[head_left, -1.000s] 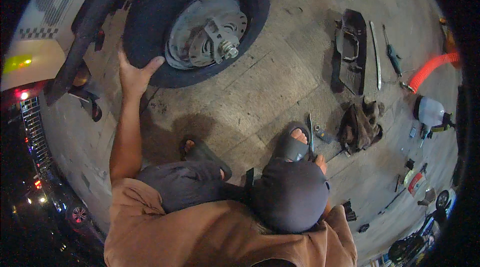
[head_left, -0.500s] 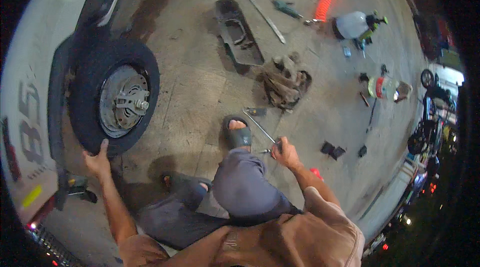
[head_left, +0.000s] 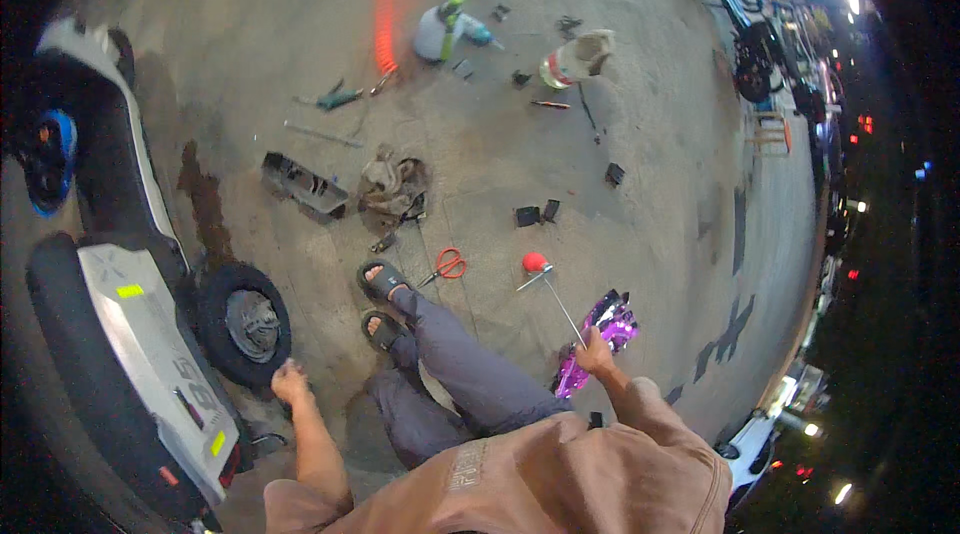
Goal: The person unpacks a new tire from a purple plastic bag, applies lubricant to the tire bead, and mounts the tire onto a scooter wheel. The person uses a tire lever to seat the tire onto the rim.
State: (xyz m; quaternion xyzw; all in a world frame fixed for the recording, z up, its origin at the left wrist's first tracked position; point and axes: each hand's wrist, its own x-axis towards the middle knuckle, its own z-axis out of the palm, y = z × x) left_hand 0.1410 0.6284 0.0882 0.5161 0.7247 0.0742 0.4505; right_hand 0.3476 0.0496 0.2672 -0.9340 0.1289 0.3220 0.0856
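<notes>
- The right hand [head_left: 597,354] grips a thin metal rod [head_left: 558,300], fingers wrapped around it; its red-knobbed end [head_left: 535,262] rests on the floor [head_left: 640,134].
- The left hand [head_left: 290,381] sits on the floor by the scooter wheel [head_left: 245,324]; I cannot tell how its fingers lie.
- A shiny purple package [head_left: 598,336] lies beside the right hand.
- Red scissors [head_left: 447,265] lie near the sandalled foot [head_left: 380,281].

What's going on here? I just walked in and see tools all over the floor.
A person is crouched on the concrete floor beside a white scooter. The left hand rests by the scooter's black tyre. The right hand grips a thin metal rod with a red knob at its far end, just above a shiny purple panel. Red-handled scissors, a rag, a dark tray and other small tools lie scattered about.
</notes>
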